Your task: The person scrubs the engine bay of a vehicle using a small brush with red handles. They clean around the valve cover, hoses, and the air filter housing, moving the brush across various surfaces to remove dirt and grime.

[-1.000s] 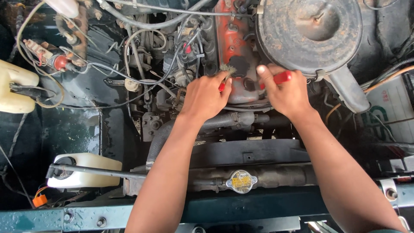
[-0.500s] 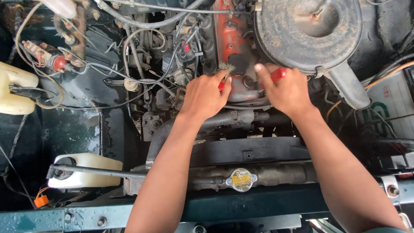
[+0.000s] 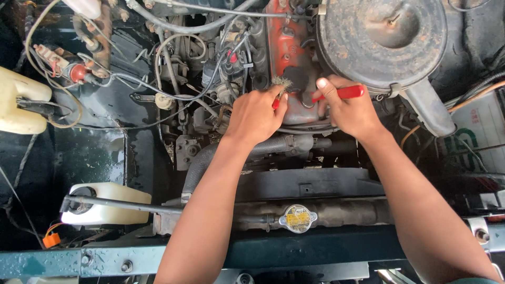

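I look down into an engine bay. My left hand [image 3: 256, 113] grips a small wire brush [image 3: 281, 83] with a red handle. Its bristles rest on the rusty orange valve cover [image 3: 284, 50], beside a black filler cap [image 3: 298, 78]. My right hand [image 3: 350, 110] holds a red-handled tool [image 3: 342, 93] just right of that cap, under the edge of the round rusty air cleaner housing [image 3: 384, 39]. The tool's tip is hidden by my fingers. The two hands are close together over the front of the cover.
Wires and hoses [image 3: 179, 79] crowd the left of the engine. A cream reservoir [image 3: 18, 102] sits far left and a white tank [image 3: 108, 205] lower left. The radiator cap [image 3: 298, 218] is at the front, with a black hose [image 3: 279, 144] under my wrists.
Both hands stay at the valve cover. The brush and the red-handled tool have shifted slightly across the cover, and the view has drifted a little.
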